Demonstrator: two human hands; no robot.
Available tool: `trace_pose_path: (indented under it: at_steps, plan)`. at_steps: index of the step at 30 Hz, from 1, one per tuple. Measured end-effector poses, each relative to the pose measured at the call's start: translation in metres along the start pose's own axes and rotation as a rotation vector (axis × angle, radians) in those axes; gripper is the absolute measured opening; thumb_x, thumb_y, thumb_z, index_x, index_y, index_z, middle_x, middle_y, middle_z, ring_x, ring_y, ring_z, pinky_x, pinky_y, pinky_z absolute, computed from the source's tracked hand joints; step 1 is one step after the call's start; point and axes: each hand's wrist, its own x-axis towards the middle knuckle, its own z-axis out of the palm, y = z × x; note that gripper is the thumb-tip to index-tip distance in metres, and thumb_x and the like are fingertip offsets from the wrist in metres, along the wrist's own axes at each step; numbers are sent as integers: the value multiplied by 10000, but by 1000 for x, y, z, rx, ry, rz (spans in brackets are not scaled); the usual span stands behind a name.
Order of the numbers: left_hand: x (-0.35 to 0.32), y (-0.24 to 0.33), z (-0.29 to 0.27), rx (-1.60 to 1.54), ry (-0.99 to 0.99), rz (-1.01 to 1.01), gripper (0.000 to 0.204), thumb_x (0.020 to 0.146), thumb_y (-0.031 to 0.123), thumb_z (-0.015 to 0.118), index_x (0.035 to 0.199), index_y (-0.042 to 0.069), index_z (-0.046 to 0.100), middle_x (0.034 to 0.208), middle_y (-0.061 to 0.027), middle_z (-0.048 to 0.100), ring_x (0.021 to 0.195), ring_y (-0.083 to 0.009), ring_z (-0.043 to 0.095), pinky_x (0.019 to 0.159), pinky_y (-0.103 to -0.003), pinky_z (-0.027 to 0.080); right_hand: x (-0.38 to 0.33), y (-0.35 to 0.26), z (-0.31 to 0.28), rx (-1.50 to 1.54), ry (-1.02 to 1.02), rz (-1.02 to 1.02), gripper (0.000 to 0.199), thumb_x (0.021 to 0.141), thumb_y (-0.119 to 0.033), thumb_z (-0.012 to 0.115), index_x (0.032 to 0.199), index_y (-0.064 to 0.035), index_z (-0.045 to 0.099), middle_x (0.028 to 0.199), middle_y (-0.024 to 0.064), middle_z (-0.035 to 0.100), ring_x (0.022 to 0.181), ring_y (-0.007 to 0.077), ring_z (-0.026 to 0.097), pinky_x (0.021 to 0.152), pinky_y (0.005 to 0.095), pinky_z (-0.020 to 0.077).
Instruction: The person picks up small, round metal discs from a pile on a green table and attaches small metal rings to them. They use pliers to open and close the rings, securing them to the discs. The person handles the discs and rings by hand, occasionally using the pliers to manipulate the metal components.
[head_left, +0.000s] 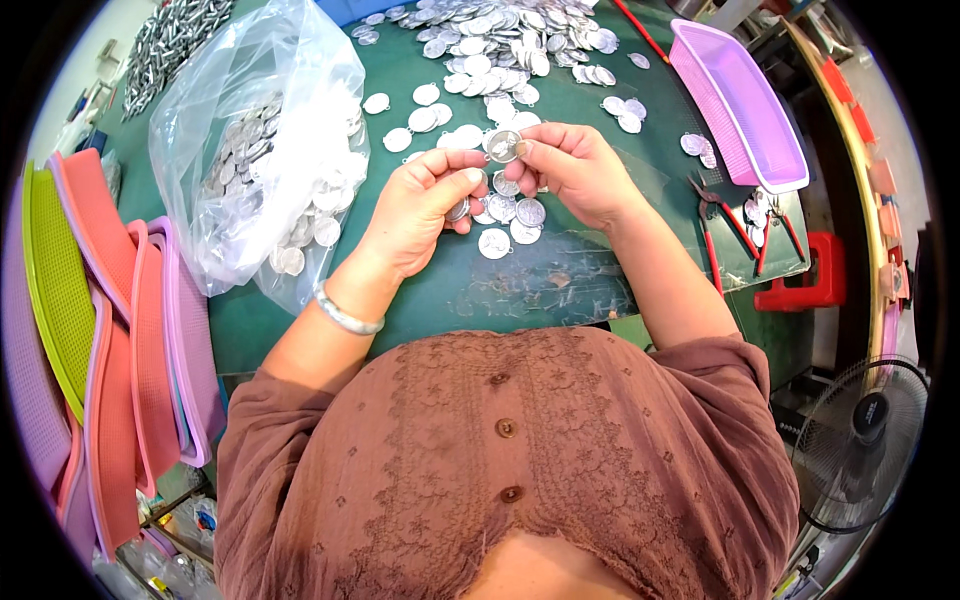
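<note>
Over the green table (560, 275), my right hand (583, 178) pinches a round silver medallion (503, 146) with a raised design between thumb and fingers. My left hand (412, 208) is curled closed beside it, its forefinger reaching to that medallion's left edge. Another silver disc (457, 210) shows partly between the left fingers, the rest hidden. Below and between both hands lie several loose medallions (530, 212) with small loops on their rims. A larger heap of the same pieces (490, 40) spreads beyond my hands.
A clear plastic bag (200, 150) of medallions stands at left, near stacked coloured baskets (120, 380). On the right are a purple basket (735, 100), red-handled pliers (712, 240) and a red stool (815, 275). A black fan (865, 440) stands at lower right.
</note>
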Motion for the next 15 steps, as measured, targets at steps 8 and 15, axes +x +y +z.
trace_pose_path:
  at_steps: [8, 15]
  plan:
    - [1, -4, -3, 4, 10, 65, 112, 813, 120, 563, 884, 34, 561, 711, -10, 559, 580, -70, 503, 471, -177, 386, -2, 2, 8, -44, -22, 60, 181, 820, -79, 512, 942, 42, 568, 735, 55, 594, 595, 76, 514, 552, 193, 432]
    - [1, -2, -5, 139, 35, 156, 100, 814, 108, 555, 868, 24, 568, 702, -5, 556, 574, -47, 490, 463, -162, 382, -3, 2, 8, -191, 20, -19, 166, 796, -105, 544, 905, 14, 576, 716, 31, 589, 579, 57, 501, 537, 178, 413]
